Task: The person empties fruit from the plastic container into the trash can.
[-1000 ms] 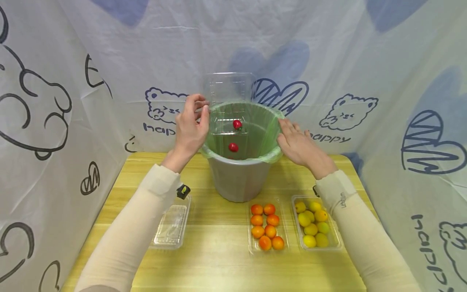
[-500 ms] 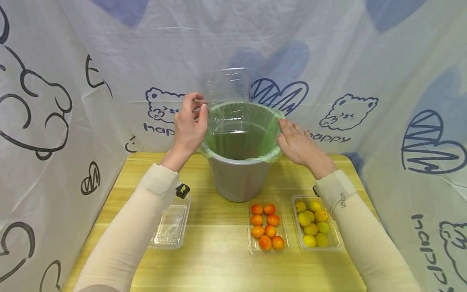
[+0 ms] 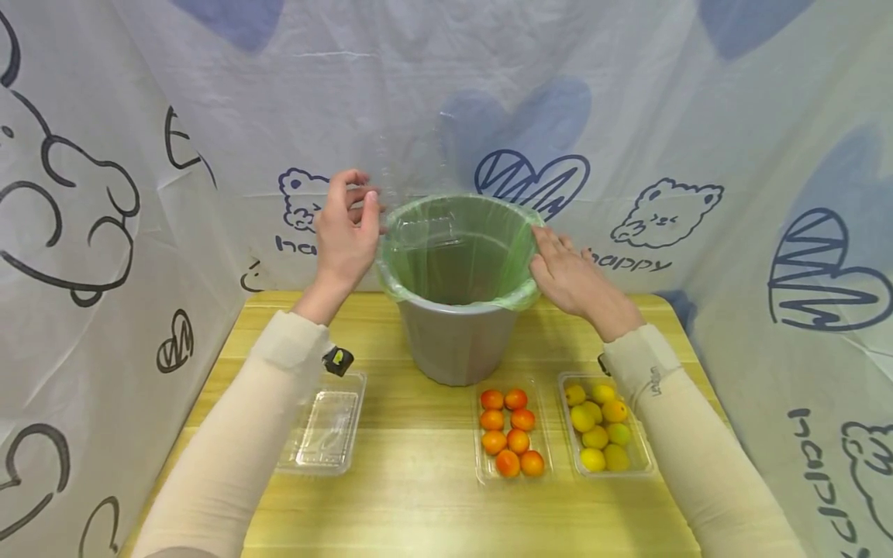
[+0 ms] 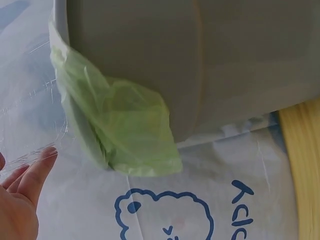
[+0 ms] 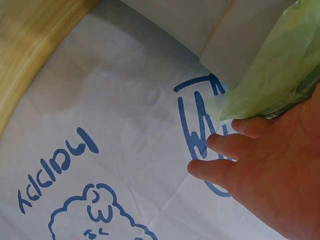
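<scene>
At the left of the bin's mouth in the head view, my left hand (image 3: 346, 232) pinches the edge of a clear plastic clamshell box (image 3: 427, 232). The box hangs tilted over the opening, its lid swung up, and no fruit shows in it. Beneath stands a grey bin (image 3: 453, 349) with a pale green bag (image 3: 512, 260) folded over its rim. My right hand (image 3: 568, 271) rests on the rim's right side with straight fingers against the bag. In the right wrist view its fingers (image 5: 220, 170) are spread beside the bag. The bin's bottom is hidden.
An open clear box (image 3: 328, 426) lies on the wooden table (image 3: 412, 496) at left, partly behind my left sleeve. Right of centre sit a clear box of orange fruits (image 3: 508, 430) and a tray of yellow fruits (image 3: 596, 426). A printed curtain (image 3: 418, 62) surrounds the table.
Two small red fruits, one at the box and one dropping into the bin, have gone from sight. My left hand and the box have shifted left. The right hand has stayed put.
</scene>
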Motion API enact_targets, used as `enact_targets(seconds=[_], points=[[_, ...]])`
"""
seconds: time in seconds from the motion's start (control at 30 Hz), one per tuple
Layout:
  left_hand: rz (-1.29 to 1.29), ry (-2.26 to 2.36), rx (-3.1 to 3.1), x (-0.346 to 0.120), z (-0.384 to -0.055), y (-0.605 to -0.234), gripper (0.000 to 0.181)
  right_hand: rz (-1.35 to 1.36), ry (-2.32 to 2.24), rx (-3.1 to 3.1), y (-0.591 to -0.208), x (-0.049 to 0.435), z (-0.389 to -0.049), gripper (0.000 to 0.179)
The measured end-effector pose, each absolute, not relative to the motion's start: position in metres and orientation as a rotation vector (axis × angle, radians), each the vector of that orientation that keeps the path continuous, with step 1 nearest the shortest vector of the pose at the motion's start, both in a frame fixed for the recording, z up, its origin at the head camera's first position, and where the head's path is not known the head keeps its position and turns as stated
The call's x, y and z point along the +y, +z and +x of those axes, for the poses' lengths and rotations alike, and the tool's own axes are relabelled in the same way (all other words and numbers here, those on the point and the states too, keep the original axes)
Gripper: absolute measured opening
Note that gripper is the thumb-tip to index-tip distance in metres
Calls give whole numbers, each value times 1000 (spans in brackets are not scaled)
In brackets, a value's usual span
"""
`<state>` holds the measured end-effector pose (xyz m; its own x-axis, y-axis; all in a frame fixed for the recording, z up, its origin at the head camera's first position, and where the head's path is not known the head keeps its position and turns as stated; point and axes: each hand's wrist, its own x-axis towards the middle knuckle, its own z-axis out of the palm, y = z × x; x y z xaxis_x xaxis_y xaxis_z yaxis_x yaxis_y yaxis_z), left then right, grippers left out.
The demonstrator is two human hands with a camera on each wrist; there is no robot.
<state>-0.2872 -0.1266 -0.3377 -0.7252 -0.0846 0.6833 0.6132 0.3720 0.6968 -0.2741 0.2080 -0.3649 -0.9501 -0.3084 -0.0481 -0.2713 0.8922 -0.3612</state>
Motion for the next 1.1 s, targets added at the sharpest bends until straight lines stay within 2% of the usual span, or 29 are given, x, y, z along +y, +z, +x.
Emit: enact_targets(seconds=[1.1], points=[[-262, -1451, -2030, -181, -275, -345, 26, -462, -592, 2962, -368, 207, -275, 69]])
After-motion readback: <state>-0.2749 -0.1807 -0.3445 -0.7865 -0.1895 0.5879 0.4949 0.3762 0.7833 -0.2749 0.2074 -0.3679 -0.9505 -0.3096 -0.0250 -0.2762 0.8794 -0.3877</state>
